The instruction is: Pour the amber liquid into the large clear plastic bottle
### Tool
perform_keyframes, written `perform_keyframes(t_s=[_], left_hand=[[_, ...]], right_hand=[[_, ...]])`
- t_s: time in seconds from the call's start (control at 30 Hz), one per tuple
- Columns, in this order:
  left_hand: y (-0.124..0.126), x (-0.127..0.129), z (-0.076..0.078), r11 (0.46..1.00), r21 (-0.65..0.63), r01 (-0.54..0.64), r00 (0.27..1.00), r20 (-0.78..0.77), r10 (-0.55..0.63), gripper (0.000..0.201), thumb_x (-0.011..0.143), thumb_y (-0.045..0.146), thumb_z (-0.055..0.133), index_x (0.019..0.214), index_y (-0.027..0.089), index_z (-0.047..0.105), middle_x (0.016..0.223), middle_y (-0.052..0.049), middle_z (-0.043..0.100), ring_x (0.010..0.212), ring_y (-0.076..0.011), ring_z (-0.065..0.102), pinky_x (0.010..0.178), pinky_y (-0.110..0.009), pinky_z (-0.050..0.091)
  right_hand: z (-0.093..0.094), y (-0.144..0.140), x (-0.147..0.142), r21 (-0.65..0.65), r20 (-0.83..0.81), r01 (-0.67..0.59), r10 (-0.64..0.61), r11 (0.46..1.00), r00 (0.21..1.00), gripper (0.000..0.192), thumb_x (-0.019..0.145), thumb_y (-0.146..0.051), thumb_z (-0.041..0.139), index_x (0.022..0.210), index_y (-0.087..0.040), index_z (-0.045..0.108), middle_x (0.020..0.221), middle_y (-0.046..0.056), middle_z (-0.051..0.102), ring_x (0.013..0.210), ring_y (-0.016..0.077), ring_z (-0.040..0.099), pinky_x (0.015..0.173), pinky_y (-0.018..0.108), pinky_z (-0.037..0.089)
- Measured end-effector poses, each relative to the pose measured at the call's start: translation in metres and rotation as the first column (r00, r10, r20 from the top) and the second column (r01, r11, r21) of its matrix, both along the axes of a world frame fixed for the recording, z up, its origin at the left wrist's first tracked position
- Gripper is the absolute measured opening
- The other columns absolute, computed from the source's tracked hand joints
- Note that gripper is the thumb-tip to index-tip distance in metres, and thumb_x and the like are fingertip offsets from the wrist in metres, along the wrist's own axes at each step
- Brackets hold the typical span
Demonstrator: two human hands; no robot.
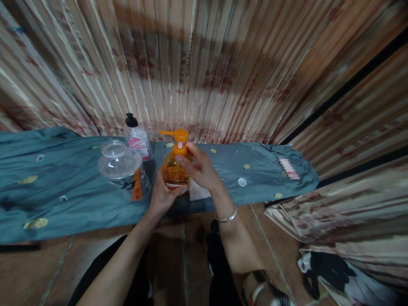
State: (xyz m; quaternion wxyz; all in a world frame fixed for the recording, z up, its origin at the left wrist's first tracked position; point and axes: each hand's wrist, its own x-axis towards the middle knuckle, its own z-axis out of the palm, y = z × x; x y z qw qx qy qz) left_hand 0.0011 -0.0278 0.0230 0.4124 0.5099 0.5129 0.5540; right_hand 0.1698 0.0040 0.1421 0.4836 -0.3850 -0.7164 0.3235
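1. Striped curtain [204,63] fills the far wall; a teal cloth [57,191] covers the low surface in front of me.
2. My left hand [162,193] cups the orange pump bottle [174,168] from the near side at its base, grasping it.
3. My right hand [199,170] wraps the bottle's right side, thumb on its front and fingers near the pump neck, grasping too.
4. Bottle stands upright at the cloth's middle, spout pointing left.
5. Clear lidded jar [124,170] sits just left of it, with an orange label.
6. White bottle with black cap [137,136] stands far-left behind the jar.
7. Silver bangle [227,216] on my right wrist.
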Motion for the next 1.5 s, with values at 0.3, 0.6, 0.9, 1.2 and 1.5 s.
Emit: perform_keyframes(t_s=[0.3, 0.6, 0.9, 1.2, 1.5], left_hand=[[0.002, -0.004, -0.004, 0.999, 0.022, -0.025, 0.997, -0.066, 0.026, 0.107, 0.063, 0.038, 0.114, 0.155, 0.025, 0.06, 0.141, -0.013, 0.088, 0.107, -0.0325, 0.095, 0.094, -0.047, 0.082], [0.004, -0.004, -0.004, 0.999, 0.029, -0.035, 0.996, -0.08, 0.037, 0.11, 0.063, 0.042, 0.114, 0.157, 0.024, 0.06, 0.144, -0.015, 0.087, 0.118, -0.0365, 0.094, 0.102, -0.053, 0.08], [0.001, -0.004, 0.002, 0.999, -0.012, -0.039, 0.996, -0.083, 0.038, 0.112, 0.061, 0.041, 0.114, 0.157, 0.026, 0.059, 0.147, -0.015, 0.087, 0.113, -0.0357, 0.095, 0.108, -0.054, 0.078], [-0.005, -0.001, 0.01, 0.997, -0.071, -0.001, 0.999, -0.047, -0.002, 0.113, 0.062, 0.039, 0.113, 0.158, 0.022, 0.056, 0.137, -0.016, 0.091, 0.085, -0.0304, 0.095, 0.089, -0.046, 0.08], [-0.007, -0.002, 0.013, 0.996, -0.085, 0.011, 1.0, -0.013, -0.012, 0.116, 0.061, 0.039, 0.113, 0.16, 0.023, 0.054, 0.129, -0.013, 0.093, 0.087, -0.033, 0.096, 0.083, -0.044, 0.08]], right_hand=[[-0.008, 0.006, -0.008, -0.039, -0.11, 0.173, -0.176, 0.984, 0.978, 0.07, 0.079, -0.082, 0.105, 0.114, -0.031, 0.072, 0.138, 0.009, 0.087, 0.136, 0.0354, 0.082, 0.126, 0.054, 0.064], [-0.001, 0.002, -0.006, 0.019, -0.057, 0.077, -0.076, 0.997, 0.995, 0.068, 0.091, -0.084, 0.096, 0.132, -0.034, 0.077, 0.155, 0.009, 0.084, 0.154, 0.0358, 0.076, 0.136, 0.057, 0.058], [-0.002, 0.0, -0.009, 0.02, 0.007, 0.164, -0.164, 0.986, 0.986, 0.057, 0.092, -0.072, 0.102, 0.122, -0.032, 0.075, 0.163, 0.012, 0.08, 0.155, 0.0358, 0.074, 0.137, 0.055, 0.058], [-0.004, 0.0, -0.006, 0.025, -0.058, 0.199, -0.197, 0.98, 0.979, 0.064, 0.085, -0.073, 0.104, 0.127, -0.034, 0.076, 0.158, 0.012, 0.081, 0.159, 0.0389, 0.07, 0.14, 0.062, 0.054], [0.0, -0.001, 0.0, 0.059, -0.034, 0.117, -0.115, 0.991, 0.993, 0.053, 0.091, -0.076, 0.1, 0.116, -0.034, 0.078, 0.143, 0.009, 0.086, 0.151, 0.0382, 0.074, 0.138, 0.061, 0.053]])
